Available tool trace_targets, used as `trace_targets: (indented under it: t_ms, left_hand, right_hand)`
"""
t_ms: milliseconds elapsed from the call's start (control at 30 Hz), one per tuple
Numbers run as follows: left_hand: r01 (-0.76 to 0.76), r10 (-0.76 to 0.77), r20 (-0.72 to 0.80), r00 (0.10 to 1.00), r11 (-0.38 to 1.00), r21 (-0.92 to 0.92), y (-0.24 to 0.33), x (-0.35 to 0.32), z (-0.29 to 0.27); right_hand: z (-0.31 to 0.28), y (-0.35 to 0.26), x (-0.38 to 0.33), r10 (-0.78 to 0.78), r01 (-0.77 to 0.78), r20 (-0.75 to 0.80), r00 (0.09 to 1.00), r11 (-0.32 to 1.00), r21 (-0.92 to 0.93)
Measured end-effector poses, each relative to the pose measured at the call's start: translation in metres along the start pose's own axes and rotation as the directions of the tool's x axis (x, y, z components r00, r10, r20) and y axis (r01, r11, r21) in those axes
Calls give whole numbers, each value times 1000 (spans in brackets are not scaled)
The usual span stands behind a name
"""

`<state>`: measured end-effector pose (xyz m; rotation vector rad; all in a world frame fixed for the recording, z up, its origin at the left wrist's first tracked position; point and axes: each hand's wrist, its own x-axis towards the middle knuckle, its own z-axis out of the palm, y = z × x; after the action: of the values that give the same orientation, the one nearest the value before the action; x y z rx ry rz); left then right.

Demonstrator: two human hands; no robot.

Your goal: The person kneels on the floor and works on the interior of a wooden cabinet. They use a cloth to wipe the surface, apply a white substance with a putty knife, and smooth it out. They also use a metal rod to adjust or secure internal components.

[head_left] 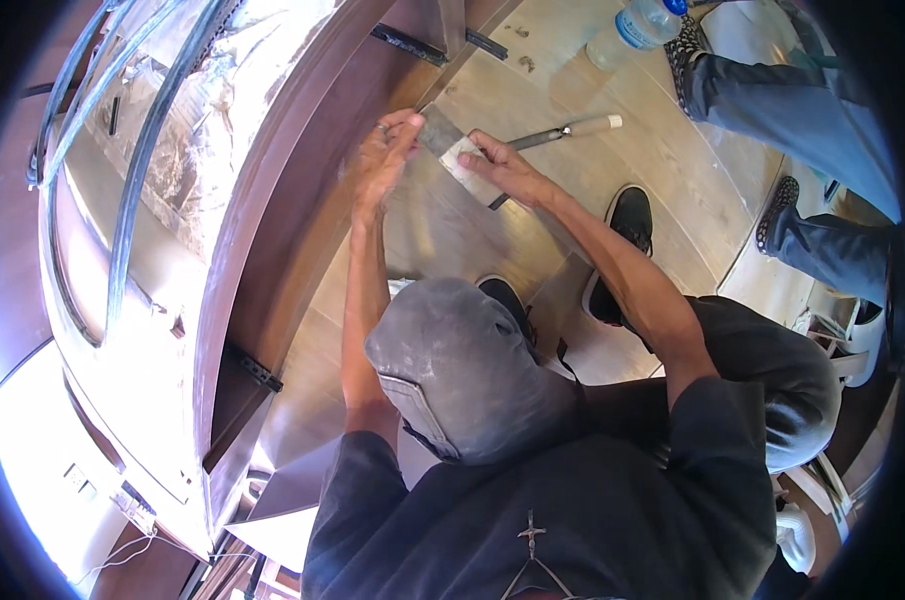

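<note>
Being held near the top centre of the frame is a flat grey plate with a whitish section (455, 160), just above the wood-look tiled floor (673, 180). The whitish part is clamped between thumb and fingers by the right hand (501, 168). The left hand (381, 160) is held up at the plate's upper-left end with fingers half bent; it's a bit blurry, so whether the edge is being touched can't be told. A dark-shafted tool with a cream end (593, 126) can be spotted on the floor, just right of the right hand. The left side is taken up by a dark brown panel (298, 170), with a black fitting (409, 44) seen at its top. A clear plastic bottle (628, 38) and a co-worker's jeans-clad leg (793, 120) can be seen upper right.
</note>
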<state>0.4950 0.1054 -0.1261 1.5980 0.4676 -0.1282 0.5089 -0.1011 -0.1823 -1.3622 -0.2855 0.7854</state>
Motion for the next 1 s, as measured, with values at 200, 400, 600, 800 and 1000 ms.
trace_targets:
  t_ms: [200,400,600,800,1000]
  left_hand:
    - [36,-43,70,997,994,105,-2,20,16]
    - [-147,188,-129,974,950,277,-2,37,35]
    - [-497,593,86,800,577,648,-4,54,38]
    - [-658,605,352,714,407,634,-3,72,18]
    - [-771,594,519,615,316,553,-6,86,2]
  right_hand:
    - [6,-5,6,20,-18,-39,999,998,62]
    - [10,9,36,19,52,-299,954,973,225]
    - [18,14,75,74,136,-527,846,927,350]
    - [12,14,91,143,73,-525,839,927,369]
    - [10,12,99,-4,82,-623,782,992,96]
